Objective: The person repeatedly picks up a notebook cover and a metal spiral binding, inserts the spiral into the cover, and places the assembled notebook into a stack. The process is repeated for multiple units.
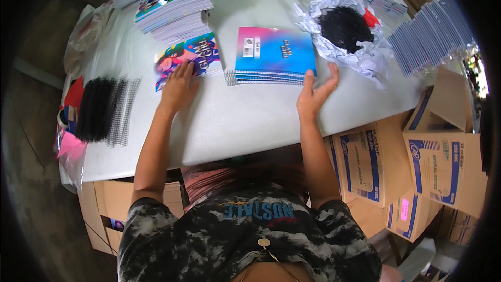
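Note:
My left hand (179, 84) lies flat, palm down, on a notebook with a colourful illustrated cover (210, 55). Right of it is a short stack of spiral notebooks (292, 47), blue and pink side up, with wire coils along the near edge. My right hand (317, 91) is at that stack's near right corner, fingers spread and thumb pointing up against the corner. Whether the thumb presses on it I cannot tell. Behind the left hand rises a taller pile of loose covers and pages (180, 13).
Rows of black and silver binding coils (107, 109) lie at the table's left. Crumpled white paper (318, 13) holds a black tangle (345, 28) on the right. Notebook stacks (430, 31) stand at the far right. Cardboard boxes (438, 164) sit below the table's right edge.

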The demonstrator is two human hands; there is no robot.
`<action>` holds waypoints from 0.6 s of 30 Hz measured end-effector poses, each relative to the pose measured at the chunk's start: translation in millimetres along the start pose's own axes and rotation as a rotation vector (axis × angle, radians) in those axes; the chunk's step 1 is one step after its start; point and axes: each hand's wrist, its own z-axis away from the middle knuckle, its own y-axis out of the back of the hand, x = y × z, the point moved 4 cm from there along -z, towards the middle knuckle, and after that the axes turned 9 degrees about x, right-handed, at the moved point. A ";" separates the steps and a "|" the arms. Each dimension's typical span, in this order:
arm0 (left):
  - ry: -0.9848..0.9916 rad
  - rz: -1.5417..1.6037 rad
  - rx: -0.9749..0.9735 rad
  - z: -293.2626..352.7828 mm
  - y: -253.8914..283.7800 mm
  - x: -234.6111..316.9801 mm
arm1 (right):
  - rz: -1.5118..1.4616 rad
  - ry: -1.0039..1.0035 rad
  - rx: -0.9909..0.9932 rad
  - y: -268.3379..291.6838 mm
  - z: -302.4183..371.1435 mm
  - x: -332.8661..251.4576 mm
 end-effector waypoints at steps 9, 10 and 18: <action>0.724 0.748 0.311 11.3 108.6 27.7 | -0.203 0.466 -0.783 -22.4 81.9 -129.4; 0.806 1.052 0.355 17.7 118.8 49.1 | -0.168 0.547 -0.788 -22.3 94.1 -142.1; 0.654 1.242 0.289 32.5 114.5 40.8 | -0.763 -0.449 -0.744 -8.3 43.6 -107.3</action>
